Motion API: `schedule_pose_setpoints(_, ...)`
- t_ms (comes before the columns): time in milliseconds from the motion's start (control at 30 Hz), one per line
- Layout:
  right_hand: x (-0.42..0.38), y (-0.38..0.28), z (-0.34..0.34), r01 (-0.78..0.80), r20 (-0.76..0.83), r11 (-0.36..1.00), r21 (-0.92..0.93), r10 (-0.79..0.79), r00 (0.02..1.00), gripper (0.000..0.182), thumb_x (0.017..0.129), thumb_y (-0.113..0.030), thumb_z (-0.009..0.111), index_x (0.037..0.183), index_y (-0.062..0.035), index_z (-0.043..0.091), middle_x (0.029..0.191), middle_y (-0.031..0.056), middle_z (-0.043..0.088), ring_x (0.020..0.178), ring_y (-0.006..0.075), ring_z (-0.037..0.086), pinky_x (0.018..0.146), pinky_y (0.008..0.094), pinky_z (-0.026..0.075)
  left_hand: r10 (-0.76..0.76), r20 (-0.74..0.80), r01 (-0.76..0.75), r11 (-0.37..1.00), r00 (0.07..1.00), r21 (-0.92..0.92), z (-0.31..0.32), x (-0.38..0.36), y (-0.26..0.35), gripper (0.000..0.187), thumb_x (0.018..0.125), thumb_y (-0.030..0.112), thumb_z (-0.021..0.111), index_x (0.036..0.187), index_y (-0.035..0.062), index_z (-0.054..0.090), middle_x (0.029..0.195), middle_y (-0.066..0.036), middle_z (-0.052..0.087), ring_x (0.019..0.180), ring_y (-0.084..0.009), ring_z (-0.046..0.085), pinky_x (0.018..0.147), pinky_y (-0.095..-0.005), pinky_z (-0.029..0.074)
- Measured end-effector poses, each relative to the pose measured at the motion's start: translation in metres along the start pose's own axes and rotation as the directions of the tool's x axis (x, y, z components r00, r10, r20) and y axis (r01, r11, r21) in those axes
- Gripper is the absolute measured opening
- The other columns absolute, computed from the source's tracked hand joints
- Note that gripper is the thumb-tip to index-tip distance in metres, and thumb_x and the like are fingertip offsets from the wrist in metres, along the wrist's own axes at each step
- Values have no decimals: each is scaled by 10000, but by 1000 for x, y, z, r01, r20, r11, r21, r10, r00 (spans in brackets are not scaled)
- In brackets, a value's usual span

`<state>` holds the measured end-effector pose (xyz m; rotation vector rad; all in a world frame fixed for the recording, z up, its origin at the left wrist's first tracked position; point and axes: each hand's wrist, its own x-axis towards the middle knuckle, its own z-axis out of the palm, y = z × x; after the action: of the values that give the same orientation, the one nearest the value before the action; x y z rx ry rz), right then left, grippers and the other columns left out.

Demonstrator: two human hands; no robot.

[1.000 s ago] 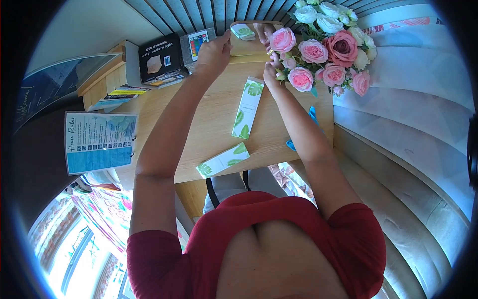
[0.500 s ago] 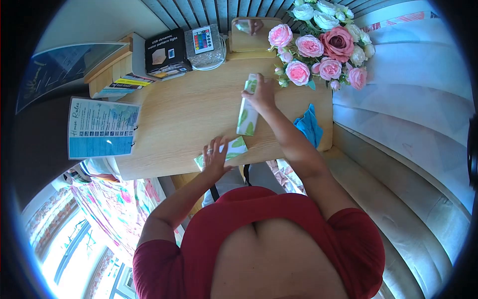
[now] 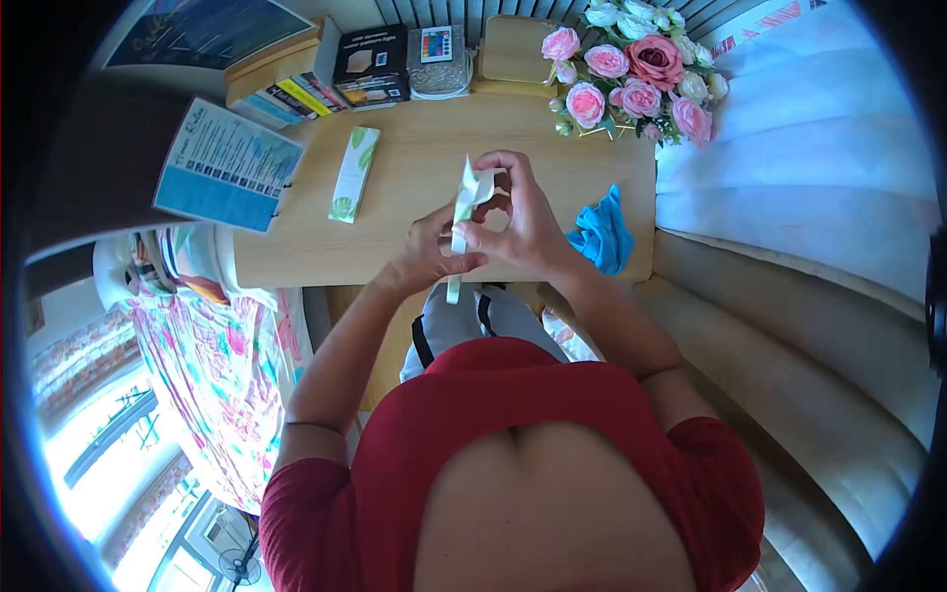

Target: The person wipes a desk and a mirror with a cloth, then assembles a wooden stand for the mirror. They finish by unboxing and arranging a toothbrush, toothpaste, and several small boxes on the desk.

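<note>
A slim white box with green leaf print (image 3: pixel 455 286) is held up on edge over the front of the table, gripped by both hands. My left hand (image 3: pixel 431 252) closes on its side, fingers partly behind it. At the upper end my right hand (image 3: pixel 528 222) pinches the box, thumb on the near side and curled fingers by a raised white flap. What is inside the box does not show. A second slim leaf-print box (image 3: pixel 353 176) lies flat on the table to the left, apart from both hands.
On the wooden table (image 3: pixel 414 128) a crumpled blue cloth (image 3: pixel 604 232) lies at right. Pink and white flowers (image 3: pixel 631 79), a black box (image 3: pixel 371 67), a remote control (image 3: pixel 436 43) and books (image 3: pixel 296 96) line the back. A house-rules sheet (image 3: pixel 229 166) is at left.
One box now lies farther left on the table. The other is lifted off the surface between both hands, which have come together, and its end flap stands up.
</note>
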<state>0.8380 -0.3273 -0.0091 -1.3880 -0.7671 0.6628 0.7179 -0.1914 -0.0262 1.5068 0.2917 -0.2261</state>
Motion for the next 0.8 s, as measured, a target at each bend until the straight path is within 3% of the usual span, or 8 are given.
schedule_pose_setpoints(133, -22, -42, 7, 310, 108, 945, -105, -299, 948, 535, 662, -108, 784, 1054, -50, 426, 1124, 136, 489, 932, 193, 539, 774, 300, 489, 153, -238, -142, 988, 959, 63, 18, -33, 11, 731, 633, 164, 820, 1261, 19, 475, 1153, -104, 570, 1006, -215, 579, 892, -326, 450)
schedule_pose_setpoints(200, -30, -56, 13, 374, 129, 924, -76, -362, 923, 499, 656, -105, 792, 1002, -51, 436, 1148, 151, 498, 921, 219, 543, 804, 311, 475, 282, -345, -117, 896, 895, 428, 29, -46, 33, 681, 628, 173, 818, 1212, 15, 506, 1087, -139, 597, 981, -251, 599, 876, -334, 459)
schedule_pose_setpoints(267, -35, -58, 19, 413, 122, 884, -218, -396, 910, 517, 644, -114, 802, 997, -47, 432, 1075, 134, 515, 900, 244, 542, 813, 326, 459, 360, -353, -127, 833, 864, 538, 32, -48, 19, 862, 599, 255, 842, 1313, 29, 415, 1087, -170, 602, 1032, -295, 589, 898, -359, 453)
schedule_pose_setpoints(367, -26, -43, 15, 354, 86, 878, -321, -345, 935, 543, 627, -102, 802, 1006, -47, 418, 956, 123, 499, 871, 284, 536, 780, 367, 444, 391, -339, -273, 898, 856, 346, 20, -39, -5, 1225, 513, 352, 864, 1449, 68, 127, 1251, -188, 522, 1197, -330, 480, 992, -392, 385)
schedule_pose_setpoints(500, -15, -31, 11, 407, 71, 777, -481, -428, 901, 531, 615, -95, 801, 982, -47, 420, 934, 134, 482, 870, 320, 522, 762, 393, 437, 399, -408, -99, 804, 821, 587, -24, -27, -31, 1164, 538, 309, 857, 1438, 47, 165, 1411, -179, 354, 1315, -315, 329, 1062, -390, 301)
schedule_pose_setpoints(633, -8, -32, 24, 434, 85, 719, -544, -467, 880, 523, 617, -108, 805, 967, -49, 419, 966, 149, 489, 903, 331, 513, 768, 397, 438, 371, -386, -108, 824, 845, 556, -44, -23, -9, 1112, 554, 235, 853, 1433, 59, 195, 1409, -176, 358, 1325, -302, 316, 1073, -389, 286)
schedule_pose_setpoints(700, -5, -31, 38, 385, 57, 781, -492, -412, 909, 517, 638, -123, 800, 983, -44, 423, 1008, 156, 492, 923, 319, 525, 782, 386, 440, 521, -115, -360, 716, 846, 598, -34, -25, 14, 1000, 575, 144, 822, 1412, 70, 279, 1356, -186, 422, 1262, -322, 407, 1008, -397, 373)
schedule_pose_setpoints(800, 5, -47, 63, 308, 12, 871, -382, -328, 945, 458, 685, -138, 775, 982, -29, 444, 1030, 161, 506, 948, 297, 536, 796, 372, 441, 582, -137, -382, 674, 801, 633, -46, -19, 18, 887, 580, 85, 785, 1370, 91, 382, 1288, -184, 487, 1139, -332, 518, 881, -404, 461)
